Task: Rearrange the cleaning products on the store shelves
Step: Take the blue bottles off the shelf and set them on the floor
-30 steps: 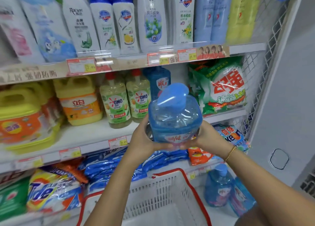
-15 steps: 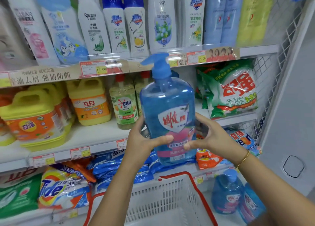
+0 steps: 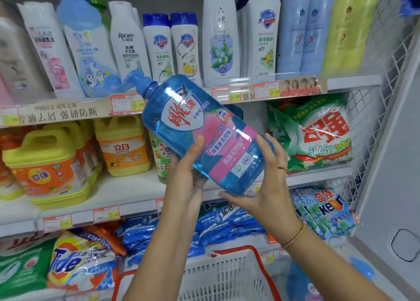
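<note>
- My left hand (image 3: 186,182) grasps the blue pump bottle (image 3: 200,130) from the lower left, thumb laid across its pink label.
- My right hand (image 3: 266,191) cups the bottle's base, fingers curled up its right side.
- The bottle is in mid-frame, off the middle shelf (image 3: 127,191) and in front of it, tilted with its pump toward the upper left.
- A yellow jug (image 3: 123,146) stands on that shelf to the left, and a green-and-white detergent bag (image 3: 318,137) lies to the right.
- A white basket (image 3: 227,275) sits at bottom centre.
</note>
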The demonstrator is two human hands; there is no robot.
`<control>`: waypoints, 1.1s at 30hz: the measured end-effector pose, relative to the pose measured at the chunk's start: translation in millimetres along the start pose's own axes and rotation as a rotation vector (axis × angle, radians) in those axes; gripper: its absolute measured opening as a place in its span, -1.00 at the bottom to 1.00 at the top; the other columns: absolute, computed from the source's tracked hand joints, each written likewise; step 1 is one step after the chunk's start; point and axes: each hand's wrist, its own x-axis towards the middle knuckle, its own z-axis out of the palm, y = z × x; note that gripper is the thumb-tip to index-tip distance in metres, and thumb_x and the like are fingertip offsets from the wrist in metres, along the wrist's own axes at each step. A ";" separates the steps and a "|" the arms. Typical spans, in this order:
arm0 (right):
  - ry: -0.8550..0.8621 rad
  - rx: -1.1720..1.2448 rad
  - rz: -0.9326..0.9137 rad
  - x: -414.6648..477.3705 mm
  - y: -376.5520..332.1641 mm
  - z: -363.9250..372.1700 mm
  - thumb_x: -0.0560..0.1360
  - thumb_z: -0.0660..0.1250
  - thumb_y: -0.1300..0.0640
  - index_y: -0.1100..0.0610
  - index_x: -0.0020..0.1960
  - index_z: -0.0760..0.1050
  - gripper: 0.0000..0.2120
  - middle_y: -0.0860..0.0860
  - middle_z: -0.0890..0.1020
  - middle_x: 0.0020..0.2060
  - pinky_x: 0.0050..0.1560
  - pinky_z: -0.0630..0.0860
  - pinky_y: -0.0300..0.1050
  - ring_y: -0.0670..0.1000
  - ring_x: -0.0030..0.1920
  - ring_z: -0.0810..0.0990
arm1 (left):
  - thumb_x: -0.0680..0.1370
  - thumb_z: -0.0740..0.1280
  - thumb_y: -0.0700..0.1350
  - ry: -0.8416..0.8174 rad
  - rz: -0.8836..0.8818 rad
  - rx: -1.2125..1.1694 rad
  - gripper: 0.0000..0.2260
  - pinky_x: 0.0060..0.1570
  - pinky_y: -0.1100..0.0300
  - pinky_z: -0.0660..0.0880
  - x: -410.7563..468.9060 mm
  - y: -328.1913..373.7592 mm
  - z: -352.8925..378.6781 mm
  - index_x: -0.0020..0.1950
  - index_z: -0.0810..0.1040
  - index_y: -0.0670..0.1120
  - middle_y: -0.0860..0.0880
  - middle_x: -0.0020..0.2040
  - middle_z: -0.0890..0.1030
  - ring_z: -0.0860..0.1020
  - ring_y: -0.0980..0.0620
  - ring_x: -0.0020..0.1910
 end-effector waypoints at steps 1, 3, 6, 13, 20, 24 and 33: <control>0.033 0.000 -0.023 1.2 -0.6 0.9 0.17 0.62 -0.01 0.09 0.46 0.11 0.03 0.19 0.17 0.39 0.26 0.16 -0.58 -0.31 0.42 0.07 | 0.30 0.49 0.04 -0.013 0.002 0.003 -0.34 0.00 0.03 0.62 -1.0 1.3 0.2 0.38 0.43 -0.01 -0.04 0.20 0.63 0.63 0.00 0.10; 0.069 0.010 -0.042 3.6 -1.0 -1.2 0.15 0.65 0.01 0.10 0.44 0.15 0.02 0.18 0.23 0.35 0.29 0.22 -0.49 -0.24 0.41 0.15 | 0.19 0.57 0.17 -0.064 0.017 0.022 -0.17 -0.03 0.06 0.62 -3.3 4.0 -1.1 0.40 0.40 0.00 -0.04 0.22 0.61 0.62 -0.02 0.13; 0.043 0.221 0.053 6.8 -4.7 -10.4 0.15 0.61 -0.02 -0.01 0.43 0.21 -0.04 0.06 0.32 0.32 0.31 0.40 -0.14 -0.06 0.38 0.31 | 0.17 0.54 0.25 -0.173 0.042 0.043 -0.09 -0.04 0.03 0.60 -2.2 12.5 -4.1 0.44 0.36 -0.01 -0.06 0.31 0.55 0.58 -0.07 0.21; -0.131 0.933 0.422 11.1 -7.3 -28.7 0.17 0.53 -0.28 0.03 0.39 0.33 -0.10 0.02 0.51 0.29 0.15 0.54 0.00 0.07 0.27 0.52 | 0.21 0.61 0.10 -0.356 0.049 -0.041 -0.04 0.35 -0.29 0.28 10.0 13.8 -3.5 0.50 0.25 -0.08 -0.14 0.42 0.40 0.37 -0.21 0.41; -0.377 1.358 0.734 3.1 2.1 -33.0 0.19 0.43 -0.39 -0.02 0.32 0.47 -0.20 0.12 0.55 0.27 0.04 0.58 0.20 0.19 0.22 0.56 | 0.00 0.67 0.14 -0.390 0.052 0.067 -0.35 0.04 -0.09 0.58 4.9 11.2 -15.0 0.03 0.62 0.04 0.03 -0.03 0.67 0.61 0.01 0.04; -0.368 1.372 0.809 4.6 -2.8 -29.1 0.11 0.44 -0.42 0.02 0.39 0.34 -0.03 0.18 0.55 0.25 -0.05 0.60 0.17 0.28 0.20 0.55 | 0.01 0.66 0.12 -0.253 0.153 0.089 -0.32 0.06 -0.03 0.59 -4.8 19.4 -5.8 0.07 0.57 0.01 0.08 -0.04 0.69 0.64 0.08 0.03; -0.063 0.856 0.330 8.1 -6.8 -32.7 0.26 0.53 -0.11 -0.18 0.43 0.21 -0.17 -0.13 0.50 0.29 0.15 0.53 -0.15 -0.04 0.28 0.51 | 0.31 0.52 0.06 -0.058 0.045 0.104 -0.44 -0.09 -0.03 0.60 -10.9 23.5 11.3 0.26 0.48 -0.02 0.02 0.06 0.68 0.65 0.03 0.04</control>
